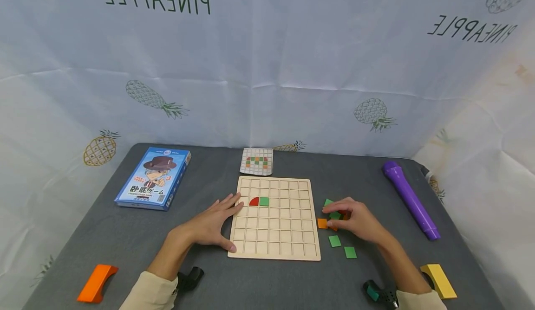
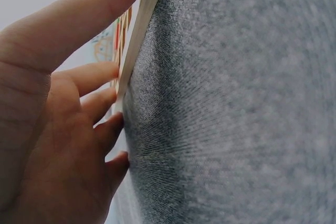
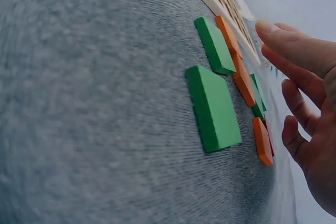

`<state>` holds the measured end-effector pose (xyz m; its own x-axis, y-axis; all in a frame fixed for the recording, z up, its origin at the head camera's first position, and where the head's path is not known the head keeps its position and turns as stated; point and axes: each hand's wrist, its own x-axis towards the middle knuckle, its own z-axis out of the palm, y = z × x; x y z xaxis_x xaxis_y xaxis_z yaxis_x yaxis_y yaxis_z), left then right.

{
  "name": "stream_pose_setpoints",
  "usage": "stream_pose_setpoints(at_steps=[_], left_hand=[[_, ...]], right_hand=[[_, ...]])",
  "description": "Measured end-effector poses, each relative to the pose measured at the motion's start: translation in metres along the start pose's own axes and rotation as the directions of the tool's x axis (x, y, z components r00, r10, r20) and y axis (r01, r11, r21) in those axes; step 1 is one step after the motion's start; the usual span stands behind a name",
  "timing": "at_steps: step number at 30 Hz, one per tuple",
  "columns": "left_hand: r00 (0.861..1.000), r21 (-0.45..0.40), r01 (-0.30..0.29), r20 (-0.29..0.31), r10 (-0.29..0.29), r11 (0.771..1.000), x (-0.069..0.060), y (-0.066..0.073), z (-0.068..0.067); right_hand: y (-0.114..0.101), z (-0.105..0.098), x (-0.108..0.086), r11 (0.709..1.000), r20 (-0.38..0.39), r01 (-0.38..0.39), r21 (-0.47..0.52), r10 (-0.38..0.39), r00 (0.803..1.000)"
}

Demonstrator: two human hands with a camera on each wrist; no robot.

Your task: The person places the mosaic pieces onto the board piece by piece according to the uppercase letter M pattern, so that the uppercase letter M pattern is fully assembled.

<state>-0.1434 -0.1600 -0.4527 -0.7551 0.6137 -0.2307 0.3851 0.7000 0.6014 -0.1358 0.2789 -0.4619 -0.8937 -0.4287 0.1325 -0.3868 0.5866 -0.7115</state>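
The left hand point(image 1: 208, 225) spreads wide along the left edge of a pale wooden grid board point(image 1: 276, 236), which carries a red quarter-round piece point(image 1: 254, 202) beside a green square tile point(image 1: 264, 201). Right of the board, the right hand point(image 1: 358, 218), thumb and fingers parted, is over loose green tiles point(image 1: 350, 252) and orange tiles point(image 1: 322, 223).

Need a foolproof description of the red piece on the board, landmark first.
On the dark grey table, find the pale wooden grid board with the left hand at its left edge. Toward the board's upper left, the red piece sits just left of a square green piece. Its curved upper-left edge, plus the colour, sets it apart from that neighbour.
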Motion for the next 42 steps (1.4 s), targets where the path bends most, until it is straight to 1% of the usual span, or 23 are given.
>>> stream_pose_setpoints(at_steps=[5, 9, 12, 18, 22, 34, 42], left_hand=[[1.0, 0.002, 0.002, 0.001, -0.002, 1.0, 0.0, 0.0, 0.0], [1.0, 0.005, 0.005, 0.002, -0.005, 1.0, 0.001, 0.0, 0.0], [1.0, 0.002, 0.0, 0.002, 0.0, 1.0, 0.001, 0.0, -0.002], [1.0, -0.001, 0.0, 0.006, 0.0, 1.0, 0.0, 0.0, -0.002], [1.0, 0.002, 0.002, 0.011, -0.002, 1.0, 0.0, 0.001, -0.001], [1.0, -0.011, 0.003, 0.002, -0.003, 1.0, -0.001, 0.001, 0.0], [1.0, -0.018, 0.005, 0.004, -0.005, 1.0, -0.001, 0.0, 0.0]], right_hand=[[0.001, 0.004, 0.0, 1.0, 0.02, 0.018, 0.014, -0.018, 1.0], [0.001, 0.007, 0.0, 1.0, 0.045, 0.008, -0.005, -0.008, 0.999], [0.001, 0.01, 0.001, 0.999, 0.057, -0.002, -0.041, 0.004, 0.998], [0.001, 0.011, 0.002, 0.996, 0.055, -0.013, -0.085, 0.018, 0.998], [0.0, 0.011, 0.002, 0.996, 0.057, -0.007, -0.087, 0.012, 0.998], [0.001, 0.011, 0.003, 0.996, 0.058, -0.01, -0.093, 0.015, 0.998], [-0.002, 0.008, 0.005, 0.994, 0.072, -0.035, -0.099, 0.042, 0.996]])
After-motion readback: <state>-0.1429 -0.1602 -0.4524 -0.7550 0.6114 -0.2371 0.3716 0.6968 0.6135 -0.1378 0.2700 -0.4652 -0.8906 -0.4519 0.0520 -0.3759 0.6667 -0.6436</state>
